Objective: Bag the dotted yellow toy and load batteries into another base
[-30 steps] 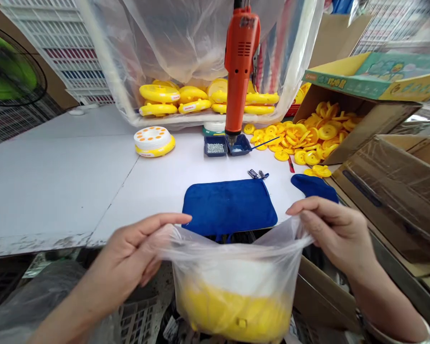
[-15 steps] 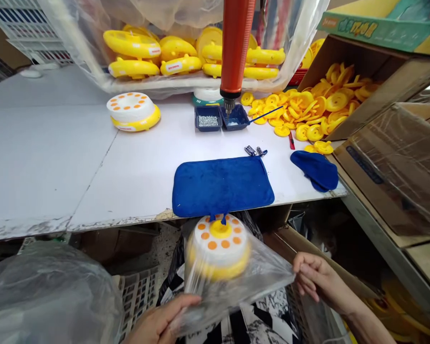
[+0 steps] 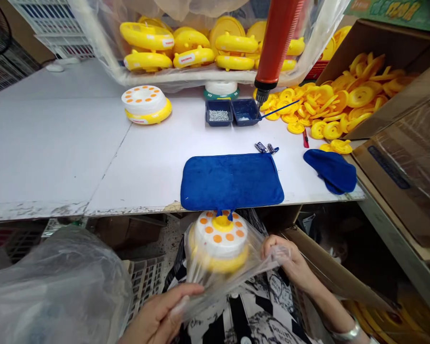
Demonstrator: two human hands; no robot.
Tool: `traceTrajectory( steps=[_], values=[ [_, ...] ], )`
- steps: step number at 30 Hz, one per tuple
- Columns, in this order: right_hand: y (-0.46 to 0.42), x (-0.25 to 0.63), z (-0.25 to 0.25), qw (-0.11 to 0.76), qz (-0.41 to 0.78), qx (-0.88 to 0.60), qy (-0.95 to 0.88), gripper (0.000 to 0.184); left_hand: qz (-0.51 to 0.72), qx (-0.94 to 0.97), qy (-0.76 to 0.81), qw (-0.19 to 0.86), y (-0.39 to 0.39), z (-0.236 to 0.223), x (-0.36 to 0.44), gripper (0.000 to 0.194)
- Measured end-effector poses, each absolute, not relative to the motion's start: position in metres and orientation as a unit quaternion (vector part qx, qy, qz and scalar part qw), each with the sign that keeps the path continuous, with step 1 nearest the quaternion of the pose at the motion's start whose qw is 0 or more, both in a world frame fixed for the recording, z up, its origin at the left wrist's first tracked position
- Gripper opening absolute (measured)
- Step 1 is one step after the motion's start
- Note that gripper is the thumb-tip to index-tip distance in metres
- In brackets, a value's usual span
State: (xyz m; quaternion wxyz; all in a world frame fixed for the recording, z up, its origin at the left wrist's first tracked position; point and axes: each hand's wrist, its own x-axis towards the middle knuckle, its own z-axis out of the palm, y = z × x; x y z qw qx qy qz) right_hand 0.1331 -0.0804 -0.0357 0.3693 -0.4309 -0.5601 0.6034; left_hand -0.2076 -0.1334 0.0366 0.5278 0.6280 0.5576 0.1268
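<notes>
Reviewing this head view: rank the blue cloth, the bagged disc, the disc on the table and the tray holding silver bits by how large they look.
Largest: blue cloth.
Next: bagged disc and table disc; the bagged one looks larger, but it is nearer the camera, so I can't rank them.
Smallest: tray.

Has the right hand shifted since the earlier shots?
Yes. Against the blue rectangular fabric cloth, the right hand has moved left and slightly up, nearer the round white-and-yellow disc in its clear plastic bag.

Lettering on green carton lid, unreadable
</notes>
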Motion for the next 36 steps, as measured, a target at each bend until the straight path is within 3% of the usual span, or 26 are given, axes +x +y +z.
traceTrajectory(
  steps=[3,6,10,11,14,18,21,23,26,29,31,34,35,36],
  values=[
    [-0.085,0.132,-0.015,0.372,0.603,-0.439,-0.553,0.038,0.171,0.505,0.587,0.610,-0.121,0.050,-0.206,0.046],
    [-0.086,0.134,0.011,0.302,0.565,-0.443,-0.627,0.039,0.231,0.403,0.586,0.664,-0.103,0.064,-0.199,0.049],
    [-0.086,0.134,0.029,0.198,0.445,-0.424,-0.763,0.073,0.305,0.353,0.560,0.685,-0.083,0.076,-0.182,0.043],
    [-0.086,0.132,0.029,0.184,0.393,-0.418,-0.798,0.070,0.315,0.348,0.554,0.687,-0.079,0.077,-0.179,0.042],
    [-0.082,0.123,0.025,0.201,0.270,-0.378,-0.863,0.024,0.332,0.347,0.535,0.695,-0.070,0.078,-0.176,0.041],
    [-0.075,0.108,0.029,0.297,0.250,-0.362,-0.848,0.030,0.367,0.384,0.522,0.668,-0.072,0.075,-0.198,0.043],
    [-0.070,0.098,0.039,0.339,0.278,-0.370,-0.819,0.036,0.388,0.493,0.557,0.544,-0.081,0.068,-0.223,0.077],
    [-0.069,0.092,0.044,0.358,0.287,-0.364,-0.810,0.038,0.329,0.566,0.584,0.481,-0.087,0.060,-0.232,0.106],
    [-0.069,0.086,0.047,0.369,0.291,-0.341,-0.814,0.038,0.206,0.624,0.570,0.494,-0.085,0.047,-0.228,0.123],
    [-0.072,0.086,0.047,0.344,0.294,-0.336,-0.826,0.037,0.198,0.630,0.496,0.564,-0.066,0.038,-0.206,0.129],
    [-0.075,0.090,0.046,0.326,0.299,-0.343,-0.829,0.035,0.213,0.631,0.441,0.601,-0.051,0.035,-0.189,0.112],
    [-0.080,0.098,0.044,0.323,0.315,-0.366,-0.814,0.027,0.237,0.643,0.385,0.618,-0.040,0.032,-0.169,0.034],
    [-0.081,0.100,0.043,0.334,0.324,-0.375,-0.802,0.025,0.244,0.642,0.383,0.618,-0.040,0.031,-0.165,0.023],
    [-0.081,0.102,0.042,0.347,0.337,-0.387,-0.785,0.024,0.249,0.638,0.388,0.616,-0.041,0.030,-0.162,0.025]
  ],
)
